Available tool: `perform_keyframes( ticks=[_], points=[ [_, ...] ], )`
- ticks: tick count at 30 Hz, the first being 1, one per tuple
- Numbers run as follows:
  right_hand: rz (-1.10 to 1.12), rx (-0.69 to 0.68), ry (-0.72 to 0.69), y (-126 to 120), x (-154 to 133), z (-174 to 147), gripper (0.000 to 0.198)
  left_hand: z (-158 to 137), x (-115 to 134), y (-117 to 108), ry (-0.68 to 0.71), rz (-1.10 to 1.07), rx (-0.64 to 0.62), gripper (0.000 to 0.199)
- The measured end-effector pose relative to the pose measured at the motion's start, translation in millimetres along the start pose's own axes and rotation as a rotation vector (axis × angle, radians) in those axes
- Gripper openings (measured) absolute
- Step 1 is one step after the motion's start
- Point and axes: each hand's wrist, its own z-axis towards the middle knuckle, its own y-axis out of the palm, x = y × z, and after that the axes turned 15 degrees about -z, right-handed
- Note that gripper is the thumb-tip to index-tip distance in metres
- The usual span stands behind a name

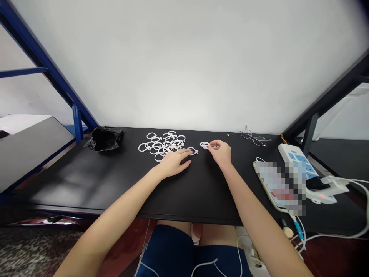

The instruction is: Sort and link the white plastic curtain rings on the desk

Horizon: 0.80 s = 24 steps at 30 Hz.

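Observation:
A loose pile of white curtain rings, each with a small eyelet, lies on the black table. My left hand rests at the pile's right front side with its fingers stretched out. Its fingertips reach a single ring at the right of the pile; whether they press on it I cannot tell. To the right, my right hand pinches a small stack of curtain rings between thumb and fingers, at the tabletop. The fingers partly cover this stack.
A crumpled black plastic bag stands open at the back left. Eyeglasses lie at the back right. Nearer on the right are a phone and a white power strip with cables. A white wall rises behind the table.

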Motion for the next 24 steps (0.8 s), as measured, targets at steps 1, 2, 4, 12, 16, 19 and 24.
perform_keyframes(
  ticks=[1, 2, 4, 12, 16, 19, 24],
  points=[
    [-0.048, -0.010, -0.015, 0, 0, 0, 0.009, 0, -1, 0, 0.000, 0.004, -0.008, 0.039],
    [-0.086, -0.017, -0.024, 0, 1, -1, 0.009, 0, -1, 1, -0.004, 0.006, -0.012, 0.038],
    [-0.130, -0.022, -0.030, 0, 2, 0, 0.009, 0, -2, 1, -0.013, 0.004, -0.019, 0.038],
    [-0.141, -0.029, -0.043, 2, 3, 1, 0.010, 0, -5, 4, -0.014, -0.018, -0.020, 0.039],
    [-0.117, -0.037, -0.050, 2, 3, 0, 0.010, 1, -8, 5, -0.013, -0.016, -0.027, 0.034],
    [-0.108, -0.030, -0.050, 1, 1, 0, 0.010, 1, -9, 4, -0.006, -0.028, -0.026, 0.030],
    [-0.030, 0.013, -0.104, 1, -7, -3, 0.012, 2, -9, 2, -0.011, -0.037, -0.005, 0.021]
  ],
)
